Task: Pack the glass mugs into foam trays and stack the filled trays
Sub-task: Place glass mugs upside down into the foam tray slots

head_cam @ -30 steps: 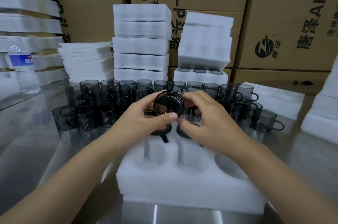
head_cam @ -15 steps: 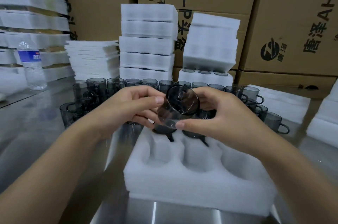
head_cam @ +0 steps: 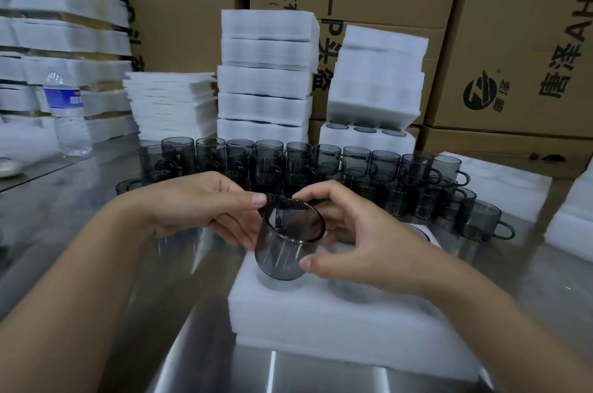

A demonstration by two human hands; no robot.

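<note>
Brushed steel counter (head_cam: 80, 232), shiny, with streaky reflections. Nearest on it is a white foam tray (head_cam: 321, 322), a thick soft-edged rectangular block with round pockets sunk in its top.

Over the tray's near-left pocket is a smoky grey glass mug (head_cam: 285, 248): cylindrical, thin-walled, translucent, tilted with its mouth up. Its base is at the pocket; I cannot tell if it is seated. Handle is not clearly visible.

Both hands hold it.
- Left hand (head_cam: 205, 206): grip closed round the mug, thumb tip on the rim, fingers curled against the left wall.
- Right hand (head_cam: 362, 232): grip pinches, index finger on the far rim, thumb low on the wall near the base.

Behind the hands, loose mugs (head_cam: 369, 174) of the same dark glass with loop handles stand upright in tight rows across the counter.

Further back:
- A stack of thin foam sheets (head_cam: 170, 104), ragged at the edges.
- A tall stack of foam trays (head_cam: 266, 78), blocky.
- A shorter stack (head_cam: 375, 78) sitting on a filled tray (head_cam: 365, 136) with mug rims showing in its top.
- A flat foam slab (head_cam: 500, 181) at right.
- A clear plastic water bottle (head_cam: 69, 116) with a blue label at left, and more foam stacks (head_cam: 64, 39) behind it.

Brown cardboard boxes (head_cam: 513, 39) with black print form the back wall.
</note>
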